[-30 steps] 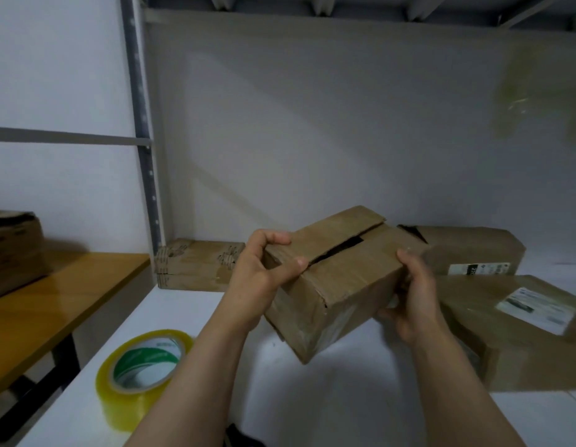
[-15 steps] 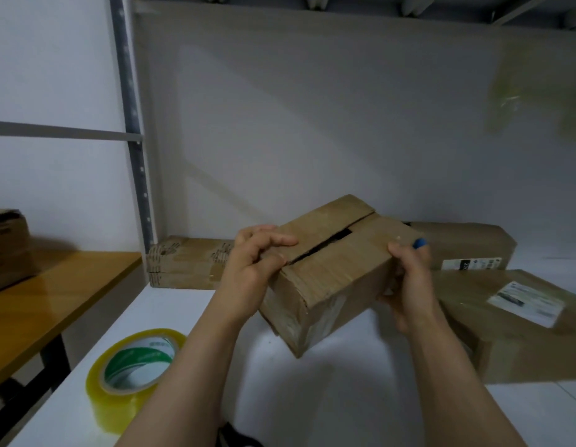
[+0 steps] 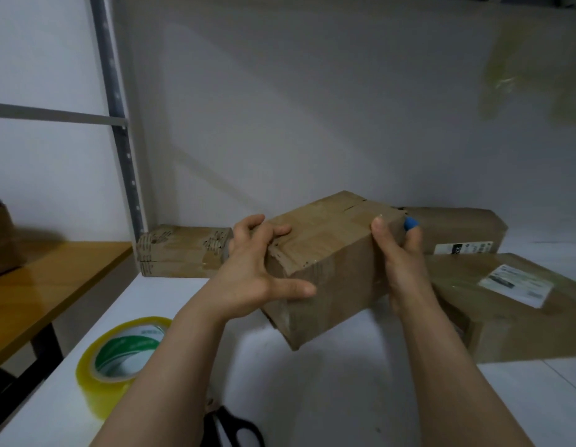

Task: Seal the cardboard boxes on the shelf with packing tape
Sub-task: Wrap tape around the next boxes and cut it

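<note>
I hold a small cardboard box [image 3: 332,266] tilted above the white shelf [image 3: 328,391]. My left hand [image 3: 257,272] grips its near left corner, fingers curled over the top flap and thumb along the front face. My right hand [image 3: 399,256] grips the right end, thumb on top; one fingertip behind the box shows blue. The top flaps lie nearly flat with a thin dark seam at the far end. A roll of yellowish packing tape [image 3: 119,359] with a green-and-white core lies on the shelf at the lower left, apart from both hands.
Black scissors [image 3: 235,430] lie at the shelf's front edge beneath my left forearm. Three more cardboard boxes rest on the shelf: back left [image 3: 183,251], back right [image 3: 457,230], and a labelled one at right [image 3: 519,304]. A wooden table [image 3: 38,291] stands left, beyond the grey shelf post [image 3: 119,124].
The gaping top flaps have been pressed down until almost closed. My left hand has slid from the top corner lower, with its thumb on the front face. The box has turned a little.
</note>
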Demonstrator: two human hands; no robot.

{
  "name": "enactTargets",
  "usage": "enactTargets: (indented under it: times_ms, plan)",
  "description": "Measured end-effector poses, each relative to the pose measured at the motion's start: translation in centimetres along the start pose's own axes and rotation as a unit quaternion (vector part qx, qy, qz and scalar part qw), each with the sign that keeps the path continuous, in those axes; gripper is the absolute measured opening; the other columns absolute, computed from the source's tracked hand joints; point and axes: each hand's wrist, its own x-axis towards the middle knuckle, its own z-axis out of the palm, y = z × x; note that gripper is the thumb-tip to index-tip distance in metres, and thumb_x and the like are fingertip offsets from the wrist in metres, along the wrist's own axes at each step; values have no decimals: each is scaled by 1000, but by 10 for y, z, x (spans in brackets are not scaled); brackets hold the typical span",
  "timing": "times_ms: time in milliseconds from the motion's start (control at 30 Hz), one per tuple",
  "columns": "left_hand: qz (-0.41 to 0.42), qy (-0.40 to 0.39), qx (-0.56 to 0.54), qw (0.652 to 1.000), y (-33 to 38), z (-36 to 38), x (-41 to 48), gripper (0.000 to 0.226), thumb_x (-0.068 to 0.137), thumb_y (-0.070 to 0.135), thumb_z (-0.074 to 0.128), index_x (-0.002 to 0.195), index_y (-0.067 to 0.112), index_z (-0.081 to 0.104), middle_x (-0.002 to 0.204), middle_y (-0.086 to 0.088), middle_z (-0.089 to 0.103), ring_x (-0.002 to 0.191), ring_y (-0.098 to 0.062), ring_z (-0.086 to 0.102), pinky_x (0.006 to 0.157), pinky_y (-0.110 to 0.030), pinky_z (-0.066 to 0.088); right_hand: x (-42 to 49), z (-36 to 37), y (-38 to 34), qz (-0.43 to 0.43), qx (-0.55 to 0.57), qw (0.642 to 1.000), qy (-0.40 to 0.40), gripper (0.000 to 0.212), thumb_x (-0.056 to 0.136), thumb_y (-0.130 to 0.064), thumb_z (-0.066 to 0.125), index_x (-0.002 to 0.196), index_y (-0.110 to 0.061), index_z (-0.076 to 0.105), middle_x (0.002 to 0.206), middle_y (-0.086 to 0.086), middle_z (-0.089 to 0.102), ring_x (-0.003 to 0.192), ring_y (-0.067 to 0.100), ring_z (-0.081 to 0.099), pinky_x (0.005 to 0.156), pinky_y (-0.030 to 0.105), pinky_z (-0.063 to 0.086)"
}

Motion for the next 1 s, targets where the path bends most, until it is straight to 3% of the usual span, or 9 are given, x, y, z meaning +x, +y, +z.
enactTargets:
  times_ms: [133, 233, 333, 467, 633, 700, 800, 867, 1000]
  plan:
    - [-13, 94, -112, 989, -9, -1, 4, 76, 48, 62, 79, 119, 37, 65, 138, 9, 36, 129, -6, 43, 109, -24, 36, 1, -4, -3, -22, -40, 999, -21, 78, 76, -75, 65, 141, -40, 41, 125, -16, 59, 112, 4, 58, 97, 35, 48]
    - [-40, 120, -272, 954, -14, -11, 6, 55, 61, 52, 75, 101, 15, 71, 103, 0, 64, 90, -15, 64, 73, -30, 51, 7, -13, -6, -7, 7, 999, -53, 64, 76, -76, 64, 130, -41, 61, 129, -1, 68, 121, 21, 64, 100, 45, 50]
    - [-109, 120, -365, 917, -11, -12, 3, 26, 87, 39, 63, 84, 14, 68, 66, 2, 66, 57, -12, 63, 50, -22, 47, 6, -18, -8, 6, 45, 994, -103, 48, 84, -60, 61, 117, -29, 74, 122, 8, 72, 118, 30, 65, 104, 51, 48]
    - [-181, 102, -442, 873, -13, -11, 2, 28, 93, 45, 56, 77, 23, 61, 47, 8, 57, 39, -9, 57, 53, -25, 44, 2, -17, -11, -4, 142, 985, -95, 34, 96, -36, 53, 115, -17, 73, 115, 8, 70, 115, 27, 61, 104, 45, 43]
    - [-174, 96, -461, 865, -16, -12, 4, 28, 90, 51, 59, 88, 26, 71, 71, 5, 70, 57, -12, 68, 63, -31, 52, 2, -13, -11, -17, 129, 987, -98, 33, 80, -23, 63, 111, -26, 73, 114, 4, 67, 103, 22, 60, 87, 38, 48]
    - [-145, 96, -465, 868, -14, -11, 2, 27, 90, 47, 59, 95, 23, 69, 73, 4, 69, 58, -12, 66, 58, -29, 53, 1, -12, -10, -19, 107, 990, -95, 34, 78, -19, 66, 109, -31, 73, 115, 5, 64, 95, 20, 59, 80, 36, 49]
    - [-93, 89, -492, 861, -18, -8, 1, 45, 88, 33, 65, 122, 4, 58, 80, -3, 63, 59, -15, 63, 53, -30, 52, 0, -14, -10, -25, 98, 991, -90, 32, 82, -17, 67, 107, -35, 74, 117, 5, 63, 94, 20, 59, 81, 39, 48]
    - [-99, 80, -494, 860, -20, -6, -1, 60, 80, 26, 65, 135, 7, 50, 93, -6, 65, 73, -19, 66, 62, -41, 56, -1, -15, -11, -21, 100, 991, -83, 31, 81, -18, 67, 104, -37, 75, 115, 4, 63, 93, 19, 59, 81, 40, 48]
    - [-103, 68, -466, 876, -18, -3, 2, 55, 68, 24, 67, 123, 21, 57, 89, 2, 70, 77, -16, 67, 69, -45, 56, -1, -16, -12, -24, 107, 991, -70, 30, 85, -15, 64, 104, -36, 75, 111, 3, 65, 92, 20, 59, 84, 43, 47]
